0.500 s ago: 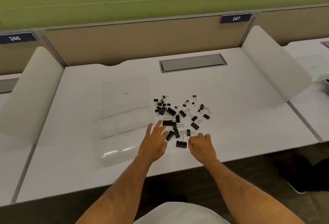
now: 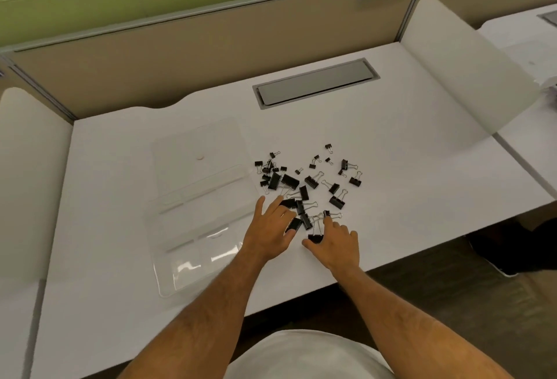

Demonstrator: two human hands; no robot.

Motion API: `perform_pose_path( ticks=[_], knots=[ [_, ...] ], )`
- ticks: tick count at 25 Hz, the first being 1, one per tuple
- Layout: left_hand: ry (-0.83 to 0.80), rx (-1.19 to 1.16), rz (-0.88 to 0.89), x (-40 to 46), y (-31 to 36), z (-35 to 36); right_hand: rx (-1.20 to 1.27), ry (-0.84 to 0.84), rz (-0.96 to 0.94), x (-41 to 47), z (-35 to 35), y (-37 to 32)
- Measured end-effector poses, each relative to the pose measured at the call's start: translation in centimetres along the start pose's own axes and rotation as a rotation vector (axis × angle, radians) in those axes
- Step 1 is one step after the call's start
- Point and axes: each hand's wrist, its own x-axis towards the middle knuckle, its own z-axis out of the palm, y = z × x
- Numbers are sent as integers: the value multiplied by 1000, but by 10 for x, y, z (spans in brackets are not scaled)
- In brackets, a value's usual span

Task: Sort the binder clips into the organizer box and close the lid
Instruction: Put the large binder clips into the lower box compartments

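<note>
Several black binder clips [image 2: 304, 188] of different sizes lie scattered on the white desk [image 2: 422, 185]. A clear plastic organizer box [image 2: 208, 246] lies open to their left, its lid [image 2: 199, 149] folded back on the far side. My left hand [image 2: 268, 234] rests with spread fingers on the near-left clips, touching one clip [image 2: 294, 224]. My right hand [image 2: 336, 243] is curled over a large clip [image 2: 315, 238], which sits between thumb and fingers; its index tip reaches a small clip [image 2: 326, 213].
A grey cable hatch [image 2: 316, 83] is set into the desk behind the clips. Frosted side dividers [image 2: 470, 77] stand on both sides, and a beige partition closes the back. The near desk edge runs just below my wrists.
Both hands have moved a little forward into the near edge of the pile. My right thumb has spread out beside the large clip.
</note>
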Motion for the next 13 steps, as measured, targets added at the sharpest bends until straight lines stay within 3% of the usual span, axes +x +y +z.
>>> perform_pose_path(
  ticks=[6, 13],
  knots=[
    [-249, 58, -48, 10, -2, 2, 135, -24, 45, 0, 1, -4],
    [-378, 269, -14, 32, 10, 9, 248, -27, 98, -12, -18, 25]
  ],
)
